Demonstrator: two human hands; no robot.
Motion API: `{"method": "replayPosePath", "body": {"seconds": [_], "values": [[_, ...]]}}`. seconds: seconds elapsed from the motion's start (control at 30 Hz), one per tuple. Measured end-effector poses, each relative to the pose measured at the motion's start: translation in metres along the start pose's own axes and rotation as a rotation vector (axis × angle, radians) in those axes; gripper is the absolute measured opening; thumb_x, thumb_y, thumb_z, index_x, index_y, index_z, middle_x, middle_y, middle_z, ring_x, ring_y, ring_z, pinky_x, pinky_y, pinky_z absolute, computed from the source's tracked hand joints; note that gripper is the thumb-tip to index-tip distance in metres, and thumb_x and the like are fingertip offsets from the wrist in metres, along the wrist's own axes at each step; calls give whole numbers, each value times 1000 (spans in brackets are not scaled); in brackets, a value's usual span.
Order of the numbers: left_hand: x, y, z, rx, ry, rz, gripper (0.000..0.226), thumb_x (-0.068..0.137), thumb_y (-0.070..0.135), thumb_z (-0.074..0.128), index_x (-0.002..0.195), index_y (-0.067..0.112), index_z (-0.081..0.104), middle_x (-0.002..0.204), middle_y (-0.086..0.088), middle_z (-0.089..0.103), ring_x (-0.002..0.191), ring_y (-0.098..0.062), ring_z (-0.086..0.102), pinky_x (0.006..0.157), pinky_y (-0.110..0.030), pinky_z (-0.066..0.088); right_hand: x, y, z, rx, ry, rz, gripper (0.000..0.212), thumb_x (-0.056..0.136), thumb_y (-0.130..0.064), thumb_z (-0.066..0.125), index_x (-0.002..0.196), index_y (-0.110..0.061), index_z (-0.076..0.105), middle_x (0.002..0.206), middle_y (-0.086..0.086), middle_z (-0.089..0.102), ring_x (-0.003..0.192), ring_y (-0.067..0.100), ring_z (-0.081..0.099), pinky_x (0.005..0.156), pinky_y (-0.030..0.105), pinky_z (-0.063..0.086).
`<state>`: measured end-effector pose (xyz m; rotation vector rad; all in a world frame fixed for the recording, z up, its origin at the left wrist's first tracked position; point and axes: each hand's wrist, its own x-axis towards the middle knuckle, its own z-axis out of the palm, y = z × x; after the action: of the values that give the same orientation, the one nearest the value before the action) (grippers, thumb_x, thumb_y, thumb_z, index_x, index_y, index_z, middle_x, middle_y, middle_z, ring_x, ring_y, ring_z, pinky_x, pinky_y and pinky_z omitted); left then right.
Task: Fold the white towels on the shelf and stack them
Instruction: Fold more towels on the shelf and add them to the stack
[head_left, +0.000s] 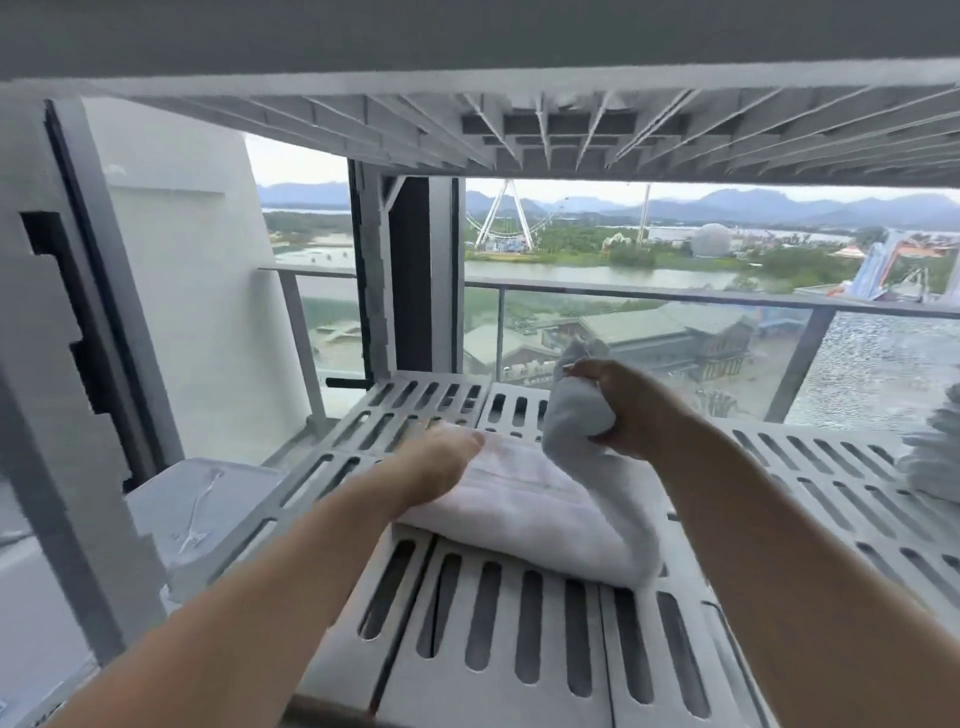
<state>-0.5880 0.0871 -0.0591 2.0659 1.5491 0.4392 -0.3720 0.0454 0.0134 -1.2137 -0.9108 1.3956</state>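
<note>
Hands fold a white towel on a slatted shelf by a balcony window.

Both bare forearms reach forward, the left hand pressing flat, palm down, the right hand fisted and raised.

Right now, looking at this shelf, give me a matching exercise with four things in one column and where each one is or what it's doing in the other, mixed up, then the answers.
Things:
1. left hand
2. right hand
3. rumpled towel
4. slotted shelf

States:
A. at the far right edge of the view, not yet folded
B. pressed flat on the lying part of the white towel
C. bears the towels
D. closed on a raised bunch of the white towel

Pairs: 1-B, 2-D, 3-A, 4-C
</note>
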Motion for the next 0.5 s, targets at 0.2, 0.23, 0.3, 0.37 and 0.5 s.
{"method": "replayPosePath", "body": {"seconds": [0.2,0.23,0.3,0.37,0.5], "values": [[9,-24,-9,-975,-136,-183,92,91,78,33,154,12,34,159,-18,34,148,-35,30,123,-51,19,25,26,78,-419,176,68,23,88,-13,63,69,-16,50,64,4,46,51,18,48,44,24,36],[8,-26,-11,-1041,-164,-160,95,90,79,30,154,9,35,159,-19,35,147,-35,32,121,-48,22,29,30,87,-459,192,83,26,87,-13,64,66,-16,49,61,5,43,49,19,46,42,23,33],[5,-30,-16,-1151,-177,-119,93,94,76,24,155,7,32,161,-16,32,147,-29,33,110,-35,33,34,38,102,-524,251,89,26,86,-12,66,65,-13,51,58,6,44,44,20,47,40,19,35],[5,-36,-17,-1236,-150,-89,90,97,72,21,154,3,30,160,-15,33,144,-23,37,107,-32,37,35,43,112,-579,310,44,23,84,-13,70,67,-11,54,57,7,47,42,19,47,38,17,36],[5,-45,-21,-1353,-252,-41,92,96,74,20,142,-1,47,132,-26,62,122,-36,62,112,-46,41,30,46,125,-632,249,90,44,93,-45,59,92,-2,65,63,9,72,40,17,56,36,17,30]]}}
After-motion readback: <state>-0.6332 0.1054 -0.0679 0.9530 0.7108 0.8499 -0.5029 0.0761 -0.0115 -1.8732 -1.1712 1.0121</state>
